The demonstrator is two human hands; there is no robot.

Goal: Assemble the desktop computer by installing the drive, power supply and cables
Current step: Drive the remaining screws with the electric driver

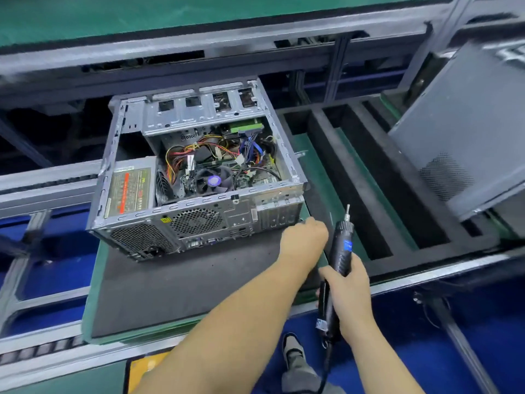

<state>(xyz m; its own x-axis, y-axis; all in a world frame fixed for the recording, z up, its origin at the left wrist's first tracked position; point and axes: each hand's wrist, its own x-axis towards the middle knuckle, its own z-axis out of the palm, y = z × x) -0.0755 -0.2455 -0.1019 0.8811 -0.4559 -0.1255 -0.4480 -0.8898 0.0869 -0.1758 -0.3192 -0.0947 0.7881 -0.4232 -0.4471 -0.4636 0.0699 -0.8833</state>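
Note:
An open desktop case (279, 143) lies on its side on a black foam pad (170, 280), rear panel towards me. Inside sit a power supply (129, 191) at the left, a CPU fan (213, 180), a green-topped drive (245, 127) at the far right, and loose coloured cables (181, 157). My left hand (305, 237) reaches to the case's near right corner with its fingers curled; the fingertips are hidden. My right hand (349, 282) grips a black electric screwdriver (342, 245), bit pointing up, just right of my left hand.
A black foam tray (355, 177) with long empty slots lies right of the case. A dark side panel (466, 132) leans at the far right. Grey conveyor rails (42, 189) run along the left and front. My shoe (292, 354) shows below.

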